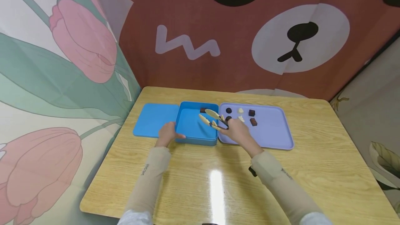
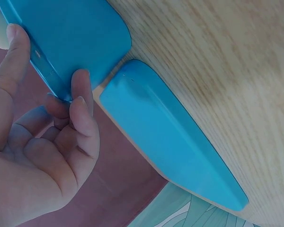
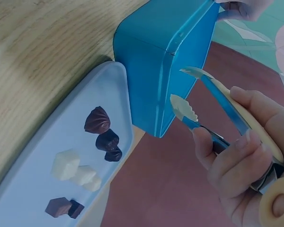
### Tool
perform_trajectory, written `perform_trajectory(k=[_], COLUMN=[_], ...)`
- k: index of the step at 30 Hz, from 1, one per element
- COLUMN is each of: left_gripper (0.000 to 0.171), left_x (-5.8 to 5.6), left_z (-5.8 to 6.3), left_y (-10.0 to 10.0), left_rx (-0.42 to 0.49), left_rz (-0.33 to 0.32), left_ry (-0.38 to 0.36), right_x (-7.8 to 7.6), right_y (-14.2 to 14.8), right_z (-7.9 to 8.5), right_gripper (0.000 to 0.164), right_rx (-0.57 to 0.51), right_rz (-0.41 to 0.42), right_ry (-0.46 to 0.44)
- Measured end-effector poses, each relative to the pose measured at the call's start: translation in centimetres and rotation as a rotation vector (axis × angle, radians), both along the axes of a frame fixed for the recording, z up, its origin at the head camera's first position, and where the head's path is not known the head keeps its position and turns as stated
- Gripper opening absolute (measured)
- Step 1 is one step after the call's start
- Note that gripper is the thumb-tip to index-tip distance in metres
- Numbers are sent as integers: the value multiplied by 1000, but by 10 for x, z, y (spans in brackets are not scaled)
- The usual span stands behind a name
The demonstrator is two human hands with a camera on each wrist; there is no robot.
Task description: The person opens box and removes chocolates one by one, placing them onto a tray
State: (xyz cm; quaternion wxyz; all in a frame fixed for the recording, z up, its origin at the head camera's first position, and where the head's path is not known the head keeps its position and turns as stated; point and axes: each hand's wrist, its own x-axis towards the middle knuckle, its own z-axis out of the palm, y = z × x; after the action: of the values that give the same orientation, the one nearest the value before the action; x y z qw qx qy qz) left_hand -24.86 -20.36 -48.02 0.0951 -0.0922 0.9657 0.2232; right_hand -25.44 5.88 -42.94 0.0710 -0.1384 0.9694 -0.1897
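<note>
My right hand (image 1: 238, 131) holds a pair of tongs (image 3: 225, 101) with cream tips. The tips stand apart over the blue box (image 1: 193, 141), with nothing seen between them. A dark brown chocolate (image 1: 203, 110) lies in the box's back right corner. At the box's front left corner, my left hand (image 1: 168, 133) grips its wall, the thumb along the front and the fingers at the left side. On the lilac tray (image 1: 275, 131), just right of the box, sit round dark chocolates (image 3: 97, 120), white chocolates (image 3: 66, 164) and square brown chocolates (image 3: 58, 207).
A flat blue lid (image 1: 153, 117) lies on the wooden table (image 1: 187, 183) at the box's left. The tray's right edge touches no other object. Behind the table hangs a brown cloth (image 1: 187, 72) with a bear print.
</note>
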Motion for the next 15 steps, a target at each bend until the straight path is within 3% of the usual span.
perform_trajectory(k=[7, 15], left_gripper=[83, 84], left_x=[2, -1], left_z=[1, 0], left_y=[1, 0], left_rx=[-16, 1], left_rz=[-4, 16], left_ry=[3, -21], right_x=[-10, -19], right_y=[-11, -22], right_z=[0, 2], right_gripper=[33, 34], right_rx=[65, 89], right_rz=[25, -6], right_ry=[6, -32])
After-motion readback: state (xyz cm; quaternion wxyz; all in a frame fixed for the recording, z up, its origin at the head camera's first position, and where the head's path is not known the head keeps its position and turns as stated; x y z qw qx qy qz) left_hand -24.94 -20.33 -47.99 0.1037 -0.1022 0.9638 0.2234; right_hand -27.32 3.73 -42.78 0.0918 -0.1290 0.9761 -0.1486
